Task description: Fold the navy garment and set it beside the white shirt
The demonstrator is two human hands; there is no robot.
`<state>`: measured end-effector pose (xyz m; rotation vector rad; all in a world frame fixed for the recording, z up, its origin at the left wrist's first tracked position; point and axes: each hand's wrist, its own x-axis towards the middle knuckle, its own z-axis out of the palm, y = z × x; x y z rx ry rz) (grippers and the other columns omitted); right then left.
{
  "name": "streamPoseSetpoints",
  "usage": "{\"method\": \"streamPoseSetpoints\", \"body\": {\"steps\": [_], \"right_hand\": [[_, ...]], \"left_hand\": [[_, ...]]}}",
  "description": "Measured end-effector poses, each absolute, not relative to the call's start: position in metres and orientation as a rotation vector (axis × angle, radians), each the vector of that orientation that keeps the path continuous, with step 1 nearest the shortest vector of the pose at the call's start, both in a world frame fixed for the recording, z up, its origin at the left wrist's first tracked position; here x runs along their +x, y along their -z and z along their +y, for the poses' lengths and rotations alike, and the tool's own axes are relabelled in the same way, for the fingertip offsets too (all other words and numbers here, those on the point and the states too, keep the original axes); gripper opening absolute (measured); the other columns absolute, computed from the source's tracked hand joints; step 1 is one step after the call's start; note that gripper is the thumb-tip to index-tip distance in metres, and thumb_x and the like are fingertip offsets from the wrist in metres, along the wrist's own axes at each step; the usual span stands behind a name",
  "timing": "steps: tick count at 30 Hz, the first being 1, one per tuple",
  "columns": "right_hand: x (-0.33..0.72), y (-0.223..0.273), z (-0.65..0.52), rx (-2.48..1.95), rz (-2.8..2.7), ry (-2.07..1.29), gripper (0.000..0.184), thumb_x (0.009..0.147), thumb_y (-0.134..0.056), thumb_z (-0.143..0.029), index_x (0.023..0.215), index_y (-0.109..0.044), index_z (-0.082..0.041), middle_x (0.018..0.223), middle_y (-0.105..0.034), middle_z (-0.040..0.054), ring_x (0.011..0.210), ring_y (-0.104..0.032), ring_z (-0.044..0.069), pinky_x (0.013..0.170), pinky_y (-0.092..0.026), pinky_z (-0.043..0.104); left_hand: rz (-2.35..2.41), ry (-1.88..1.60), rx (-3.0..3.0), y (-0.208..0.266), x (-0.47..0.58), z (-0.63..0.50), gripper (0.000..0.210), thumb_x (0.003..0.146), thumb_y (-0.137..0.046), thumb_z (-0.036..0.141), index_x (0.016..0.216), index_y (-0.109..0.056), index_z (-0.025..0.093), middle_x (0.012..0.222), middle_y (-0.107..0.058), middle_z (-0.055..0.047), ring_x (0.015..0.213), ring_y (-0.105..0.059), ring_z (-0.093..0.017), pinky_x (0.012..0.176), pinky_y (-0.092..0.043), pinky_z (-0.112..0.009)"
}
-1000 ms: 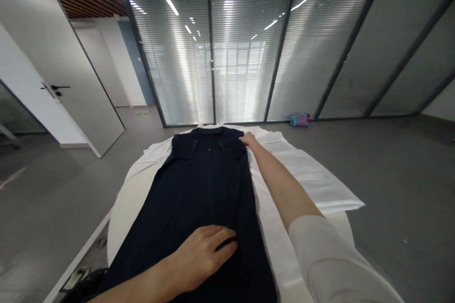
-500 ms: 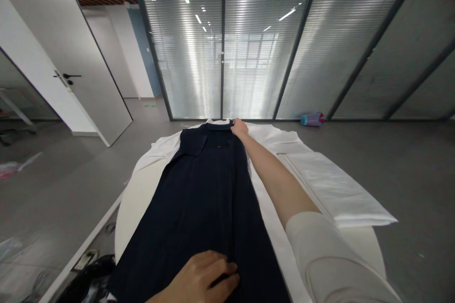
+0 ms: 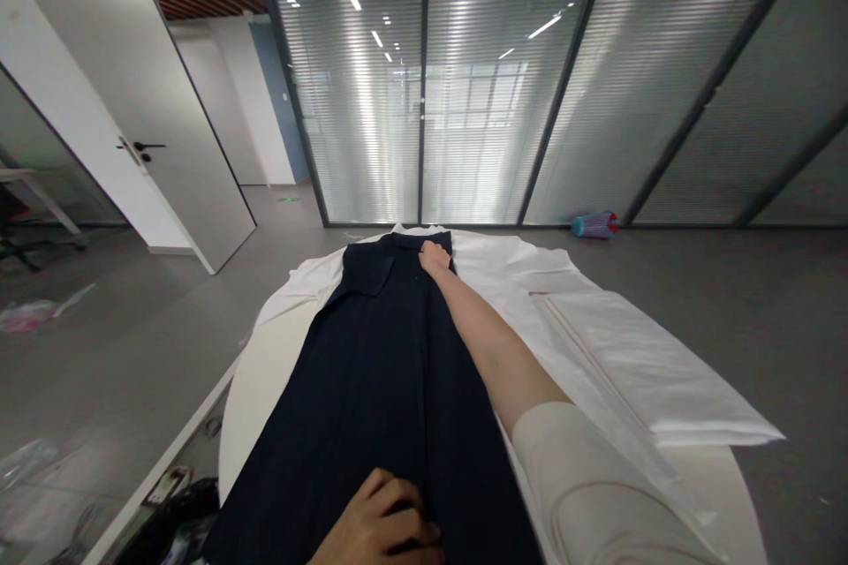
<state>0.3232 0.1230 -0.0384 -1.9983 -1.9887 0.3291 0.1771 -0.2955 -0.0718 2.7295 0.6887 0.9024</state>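
A dark navy garment (image 3: 377, 371) lies flat and lengthwise down the centre of the frame, spread over white cloth (image 3: 517, 269) on a round white table (image 3: 255, 397). The right hand (image 3: 434, 258), arm stretched to the upper centre, rests on the garment near its collar (whether its fingers pinch the fabric cannot be told). At the bottom centre, the left hand (image 3: 381, 530) presses on the near hem, fingers curled into the fabric. A folded white sheet (image 3: 649, 371) lies at the right.
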Motion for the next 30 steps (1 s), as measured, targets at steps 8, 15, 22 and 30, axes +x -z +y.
{"method": "streamPoseSetpoints", "body": {"steps": [8, 15, 22, 30], "right_hand": [[0.33, 0.012, 0.097, -1.843, -2.255, -0.344, 0.044, 0.096, -0.058, -0.039, 0.125, -0.064, -0.006, 0.133, -0.058, 0.0233, 0.121, -0.058, 0.031, 0.099, -0.045, 0.037], [0.266, -0.004, -0.02, -1.044, -2.709, -0.291, 0.028, 0.098, -0.053, -0.023, 0.122, -0.067, -0.02, 0.125, -0.064, 0.008, 0.114, -0.059, 0.019, 0.098, -0.043, 0.029], [0.19, 0.018, -0.194, 0.584, -2.889, 0.132, 0.033, 0.096, -0.056, -0.021, 0.126, -0.066, -0.018, 0.125, -0.066, 0.0095, 0.104, -0.061, 0.023, 0.082, -0.048, 0.033], [0.171, 0.036, -0.238, 0.494, -2.879, 0.213, 0.032, 0.098, -0.055, -0.03, 0.124, -0.066, -0.016, 0.123, -0.069, 0.0077, 0.108, -0.06, 0.026, 0.081, -0.045, 0.037]], "left_hand": [[1.194, -0.79, 2.343, 0.022, 0.133, -0.277, 0.026, 0.098, -0.054, 0.035, 0.117, -0.071, 0.029, 0.114, -0.071, -0.008, 0.102, -0.069, -0.02, 0.088, -0.056, -0.029], [1.89, -0.878, 1.697, 0.015, 0.012, -0.172, 0.065, 0.061, -0.068, 0.075, 0.092, -0.075, 0.018, 0.094, -0.073, -0.012, 0.077, -0.069, -0.027, 0.066, -0.056, -0.036], [1.74, -0.991, 1.247, 0.004, -0.018, -0.136, 0.077, 0.04, -0.084, 0.067, 0.094, -0.072, 0.014, 0.086, -0.072, -0.01, 0.07, -0.068, -0.021, 0.061, -0.052, -0.03], [1.716, -0.926, 1.295, 0.006, -0.004, -0.113, 0.075, 0.044, -0.084, 0.066, 0.095, -0.072, 0.014, 0.09, -0.073, -0.011, 0.077, -0.07, -0.023, 0.065, -0.052, -0.03]]}}
